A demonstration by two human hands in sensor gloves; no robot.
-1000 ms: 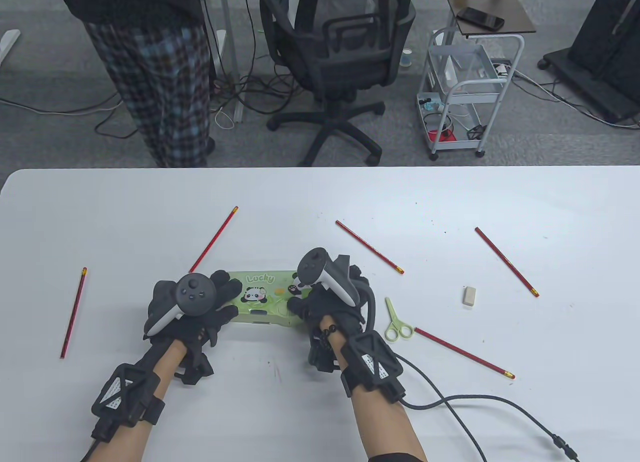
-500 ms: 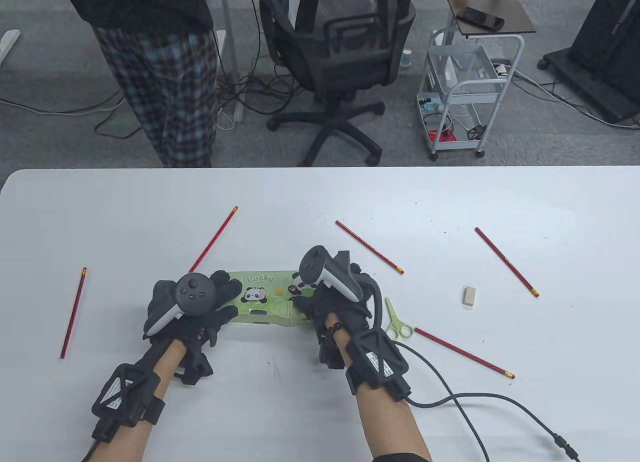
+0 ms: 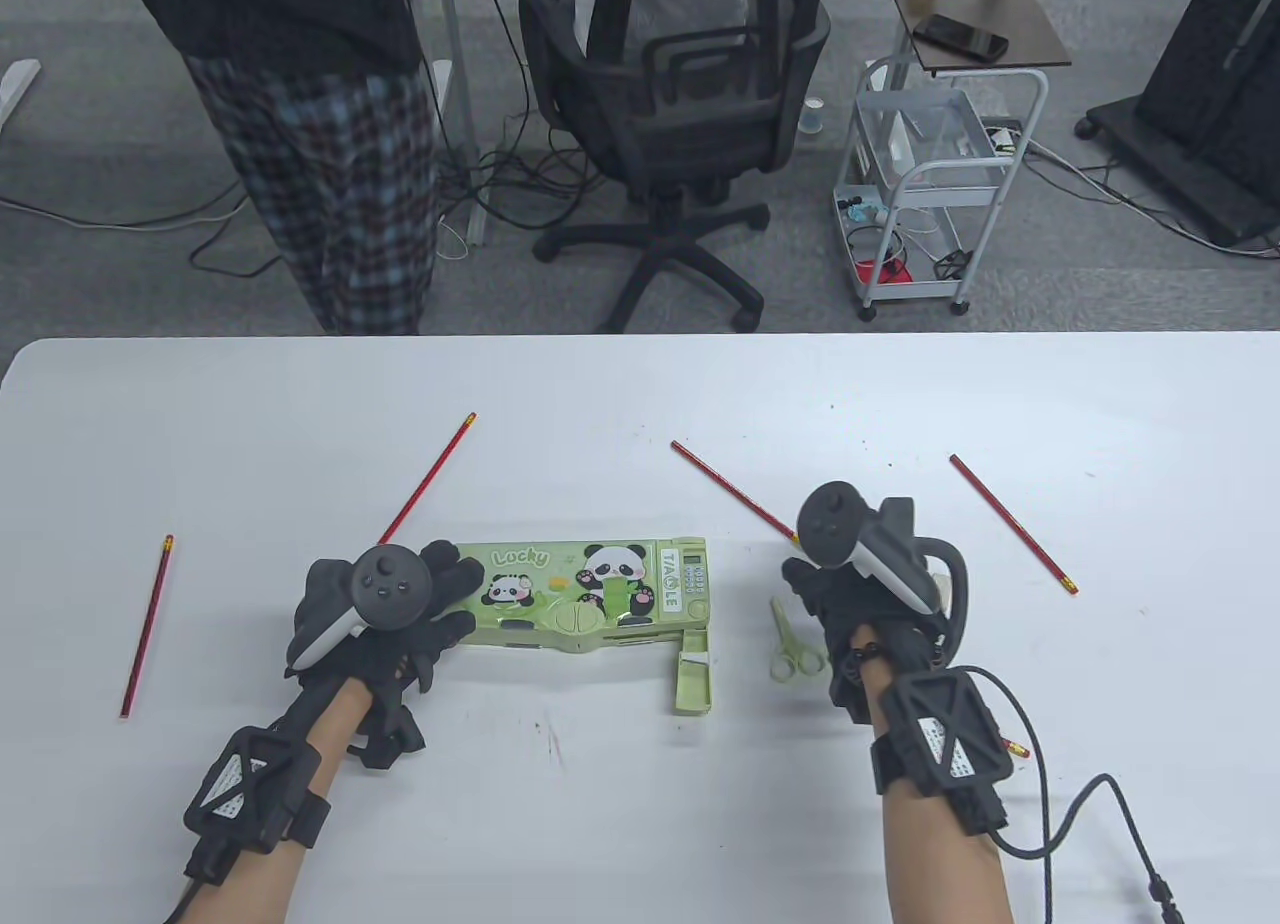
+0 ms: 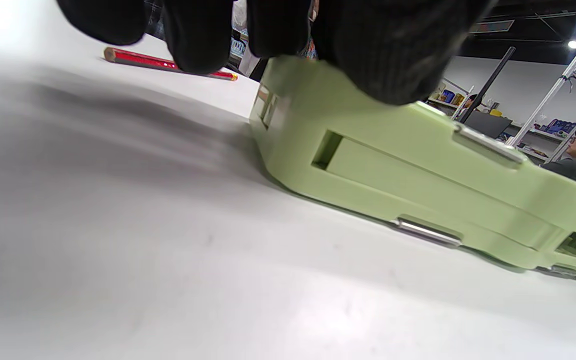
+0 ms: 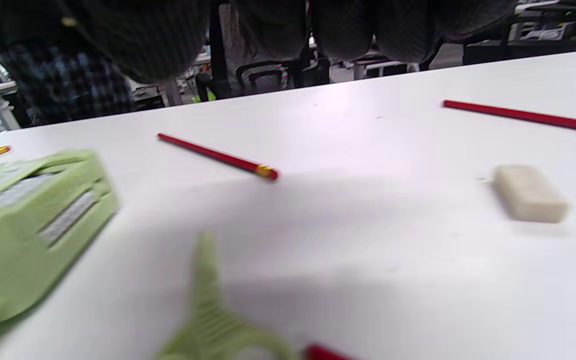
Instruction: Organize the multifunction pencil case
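Observation:
A green panda pencil case (image 3: pixel 590 594) lies on the white table (image 3: pixel 640 394), with a small drawer (image 3: pixel 693 679) popped out of its right front corner. My left hand (image 3: pixel 455 594) rests on the case's left end, fingers (image 4: pixel 193 35) spread over its top edge (image 4: pixel 418 170). My right hand (image 3: pixel 805 579) hovers to the right of the case, holding nothing, just above the green scissors (image 3: pixel 790 649). In the right wrist view the scissors (image 5: pixel 213 310), a white eraser (image 5: pixel 530 192) and the case's end (image 5: pixel 28 220) lie below its fingers (image 5: pixel 348 30).
Red pencils lie scattered: far left (image 3: pixel 147 624), upper left (image 3: pixel 425 479), middle (image 3: pixel 735 492), right (image 3: pixel 1012 522), and one tip by my right wrist (image 3: pixel 1015 749). A glove cable (image 3: pixel 1080 814) trails right. A person in plaid trousers (image 3: pixel 330 184), a chair (image 3: pixel 670 114) and a cart (image 3: pixel 930 184) stand beyond the table.
My right hand left the case's right end and moved right over the scissors. The small drawer now sticks out of the case. The left hand stayed put.

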